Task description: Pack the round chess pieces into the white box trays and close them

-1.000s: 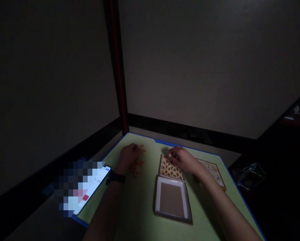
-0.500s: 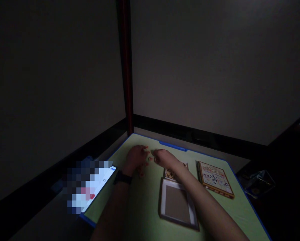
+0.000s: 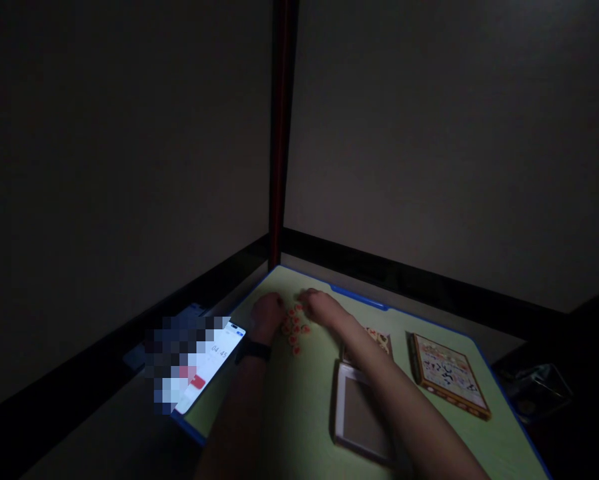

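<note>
Several small round game pieces with red marks lie loose on the green table. My left hand, a dark watch on its wrist, rests curled just left of them. My right hand reaches across to their far right side, fingers bent down at the pile. The dim light hides whether either hand grips a piece. Behind my right forearm sits a box tray filled with more pieces, mostly hidden. An empty box lid lies nearer to me.
A lit phone lies at the table's left edge. A printed orange-framed box cover lies at the right. Walls and a dark red post stand close behind the table's far corner. A clear container sits off the table at right.
My right hand left the tray of pieces and crossed left to the loose pile beside my left hand. The view has shifted, so everything sits further right in the picture.
</note>
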The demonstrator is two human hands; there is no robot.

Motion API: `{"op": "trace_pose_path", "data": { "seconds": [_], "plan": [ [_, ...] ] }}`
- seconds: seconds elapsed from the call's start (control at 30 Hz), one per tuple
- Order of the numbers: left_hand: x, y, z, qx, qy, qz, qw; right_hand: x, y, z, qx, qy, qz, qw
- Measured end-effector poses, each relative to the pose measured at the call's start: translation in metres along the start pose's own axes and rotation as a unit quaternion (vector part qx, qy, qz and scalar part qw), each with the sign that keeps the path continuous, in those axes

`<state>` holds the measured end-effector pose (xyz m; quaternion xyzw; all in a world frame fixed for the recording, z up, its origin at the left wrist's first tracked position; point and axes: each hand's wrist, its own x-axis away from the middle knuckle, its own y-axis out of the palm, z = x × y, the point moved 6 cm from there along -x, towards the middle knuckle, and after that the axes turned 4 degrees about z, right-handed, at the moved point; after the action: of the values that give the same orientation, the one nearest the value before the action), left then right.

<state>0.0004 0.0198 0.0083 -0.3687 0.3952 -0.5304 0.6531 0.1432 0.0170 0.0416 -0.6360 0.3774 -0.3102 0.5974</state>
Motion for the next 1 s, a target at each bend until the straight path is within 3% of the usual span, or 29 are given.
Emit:
{"op": "trace_pose_path", "data": {
  "seconds": [0.1,0.27,0.43,0.57,0.7,0.8,0.9,1.0],
  "plan": [
    [0.0,0.003,0.002,0.012,0.008,-0.01,1.0,-0.012,0.011,-0.012,0.019,-0.032,-0.029,0.999],
    [-0.001,0.005,0.006,0.031,0.025,-0.028,0.999,-0.015,0.015,-0.015,0.041,-0.011,-0.05,0.998],
    [0.001,0.007,0.013,0.04,0.053,-0.055,0.996,0.007,-0.001,-0.01,-0.006,0.005,0.006,1.0],
    [0.003,0.008,0.02,0.019,0.065,-0.059,0.996,0.054,-0.019,0.021,-0.08,0.012,0.084,0.993],
    [0.005,0.012,0.025,-0.007,0.083,-0.057,0.995,0.117,-0.03,0.079,-0.13,0.11,0.127,0.977],
    [0.006,0.012,0.029,-0.026,0.102,-0.046,0.993,0.153,-0.033,0.109,-0.148,0.169,0.116,0.967],
    [0.008,0.01,0.031,-0.044,0.103,-0.048,0.993,0.168,-0.033,0.12,-0.142,0.203,0.089,0.965],
    [0.01,0.006,0.034,-0.05,0.093,-0.062,0.992,0.165,-0.028,0.117,-0.117,0.217,0.066,0.967]
  ]
}}
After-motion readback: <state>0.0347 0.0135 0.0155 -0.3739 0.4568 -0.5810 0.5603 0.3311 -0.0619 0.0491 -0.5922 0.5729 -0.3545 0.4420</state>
